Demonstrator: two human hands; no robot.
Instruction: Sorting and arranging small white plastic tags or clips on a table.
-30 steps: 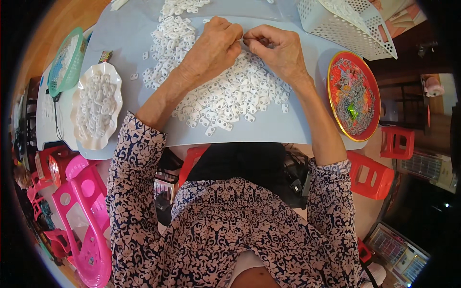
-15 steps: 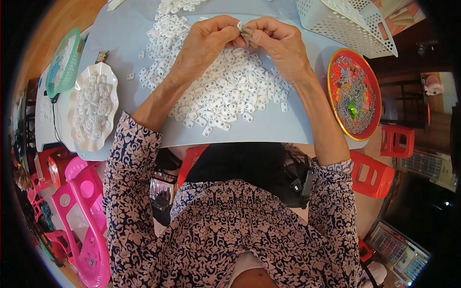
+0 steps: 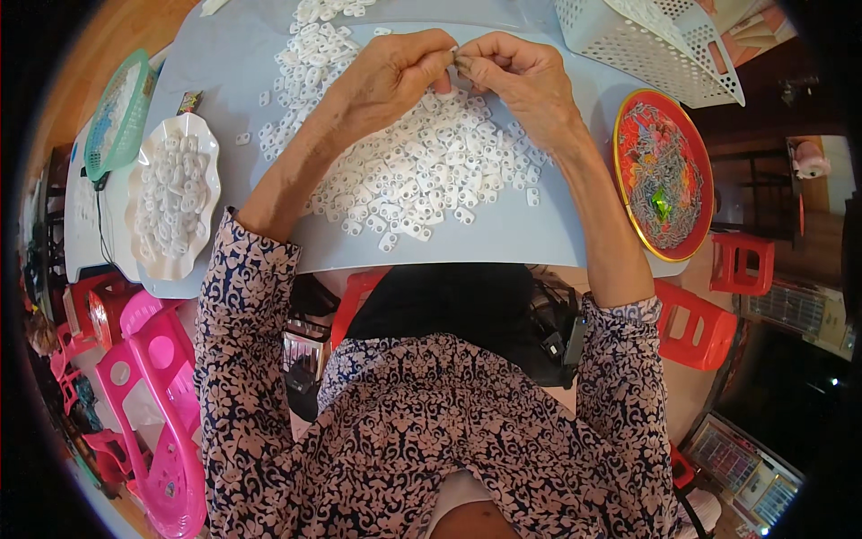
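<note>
Over the far part of a loose heap of small white two-hole plastic pieces (image 3: 426, 166), both hands meet fingertip to fingertip. My left hand (image 3: 395, 76) pinches one small white plastic piece (image 3: 454, 50), which is mostly covered by the fingers. Thumb and fingertips of my right hand (image 3: 525, 81) are closed right beside that piece; whatever they hold is too small and hidden to name. To the right lies a red oval tray with a gold rim (image 3: 620, 148), holding many grey screw-like pieces (image 3: 672, 193). A white scalloped dish (image 3: 212, 153) on the left holds more white pieces (image 3: 171, 193).
A white perforated basket (image 3: 620, 54) stands at the far right of the grey-blue table (image 3: 530, 238). Far left is a green basket (image 3: 101, 148), with a small dark packet (image 3: 189, 101) near the dish. Pink chairs (image 3: 171, 449) and red stools (image 3: 696, 328) flank me.
The white piece in my left fingers has turned or sunk between the fingertips and shows less. Both hands stay at nearly the same place, fingertips slightly shifted.
</note>
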